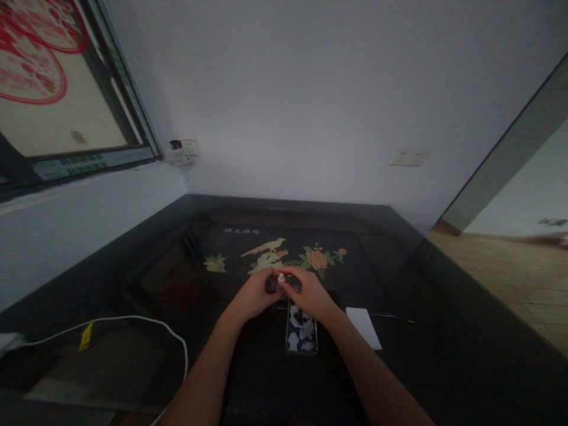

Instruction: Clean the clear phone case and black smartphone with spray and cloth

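Just beyond the patterned phone case (302, 332), my right fingers (293, 271) pinch a small white knobbed piece (281, 277), long axis seemingly upright; my left fingers (267, 273) curl in just beside it, whether gripping I can't tell.

So we've got a glossy black tabletop (444, 331) here, pretty fancy: there's a pale bird (270, 245), a peach-coloured flower (316, 260) with green leaves and a row of white Chinese characters (242, 231) decorating it. On it we have a dark phone case (302, 331) with whitish patches, a plain white card (364, 327) off to its right, and a white cable (133, 317) with a yellow tag (86, 336) curving across the left side.
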### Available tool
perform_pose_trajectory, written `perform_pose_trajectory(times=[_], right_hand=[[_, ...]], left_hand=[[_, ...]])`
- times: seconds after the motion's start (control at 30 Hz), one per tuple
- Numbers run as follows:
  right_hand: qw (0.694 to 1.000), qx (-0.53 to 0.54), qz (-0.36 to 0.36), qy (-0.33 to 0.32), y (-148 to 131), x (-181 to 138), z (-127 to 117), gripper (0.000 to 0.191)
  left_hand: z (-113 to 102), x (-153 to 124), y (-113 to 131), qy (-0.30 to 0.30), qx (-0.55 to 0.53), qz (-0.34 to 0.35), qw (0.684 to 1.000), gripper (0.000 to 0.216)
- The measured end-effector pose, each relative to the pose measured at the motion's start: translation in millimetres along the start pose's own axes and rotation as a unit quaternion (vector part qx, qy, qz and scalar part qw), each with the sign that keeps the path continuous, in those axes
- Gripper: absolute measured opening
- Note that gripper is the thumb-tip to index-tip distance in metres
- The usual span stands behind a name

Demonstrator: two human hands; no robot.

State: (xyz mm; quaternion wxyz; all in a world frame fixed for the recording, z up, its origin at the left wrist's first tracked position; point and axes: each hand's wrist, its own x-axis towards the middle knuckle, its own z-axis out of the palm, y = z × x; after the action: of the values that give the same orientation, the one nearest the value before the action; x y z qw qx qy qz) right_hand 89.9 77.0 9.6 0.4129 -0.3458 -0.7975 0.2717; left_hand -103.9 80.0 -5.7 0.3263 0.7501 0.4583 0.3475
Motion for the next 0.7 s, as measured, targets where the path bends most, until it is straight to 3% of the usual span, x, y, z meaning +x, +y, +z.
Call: perform_pose_trajectory(times=[0.23,0.5,0.7], right_hand=[[0.997,0.000,0.029,0.068,7,2,11,0.036],[1.000,0.000,0.011,0.013,-1,-1,0,0.023],[0.998,0.013,0.029,0.053,7,3,10,0.030]], left_hand=[[-1,0,3,0.002,0.012,0.014,1.000,0.014],[-1,0,1,0.000,0.023,-0.003,1.000,0.027],[-2,0,3,-0.004,0.025,0.010,1.000,0.019]])
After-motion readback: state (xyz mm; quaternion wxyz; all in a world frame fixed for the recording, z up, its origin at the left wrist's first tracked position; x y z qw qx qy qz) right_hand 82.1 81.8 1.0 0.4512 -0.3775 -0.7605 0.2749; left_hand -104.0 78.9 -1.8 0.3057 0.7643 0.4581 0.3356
